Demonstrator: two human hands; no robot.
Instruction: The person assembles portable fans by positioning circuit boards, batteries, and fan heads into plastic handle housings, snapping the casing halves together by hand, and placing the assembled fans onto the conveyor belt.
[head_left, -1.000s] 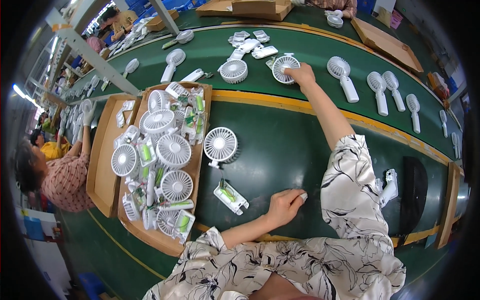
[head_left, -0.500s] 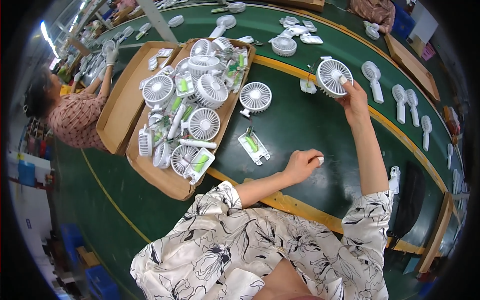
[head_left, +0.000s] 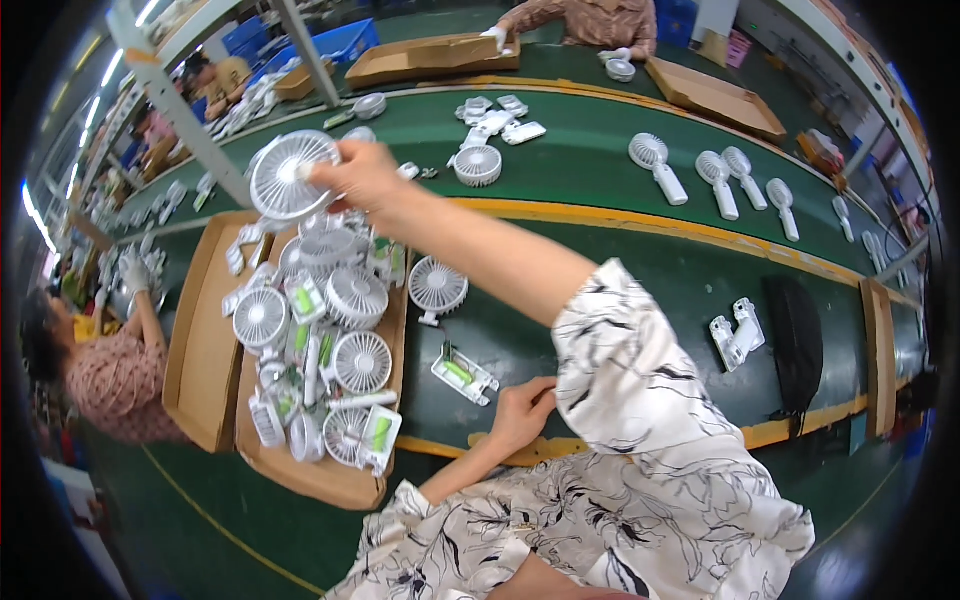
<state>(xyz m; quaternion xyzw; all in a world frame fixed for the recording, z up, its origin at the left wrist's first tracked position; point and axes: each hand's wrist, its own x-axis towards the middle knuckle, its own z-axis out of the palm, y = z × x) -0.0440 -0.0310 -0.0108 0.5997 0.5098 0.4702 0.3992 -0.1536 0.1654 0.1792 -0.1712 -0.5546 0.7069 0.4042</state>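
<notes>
My right hand (head_left: 362, 180) reaches across to the left and grips a white round fan head (head_left: 293, 176) by its edge, above the far end of a full cardboard box (head_left: 330, 482). White fan heads (head_left: 362, 362), casing parts and green batteries fill that box. My left hand (head_left: 520, 415) is low over the green work surface, its fingers curled in and their tips partly hidden by my right sleeve. Between the box and my left hand lie another fan head (head_left: 438, 287) and an open white handle casing (head_left: 464, 376) with a green battery.
Beyond a yellow edge, the green belt (head_left: 590, 170) carries finished-looking handheld fans (head_left: 657, 168) and loose white parts (head_left: 500, 122). At right lie white casing pieces (head_left: 738, 335) and a black pouch (head_left: 795, 345). Co-workers sit at left (head_left: 115, 385) and across the belt (head_left: 605, 25).
My right hand has carried the fan head from the right side over to the box at left. My left hand has shifted nearer my body. The whole view has turned.
</notes>
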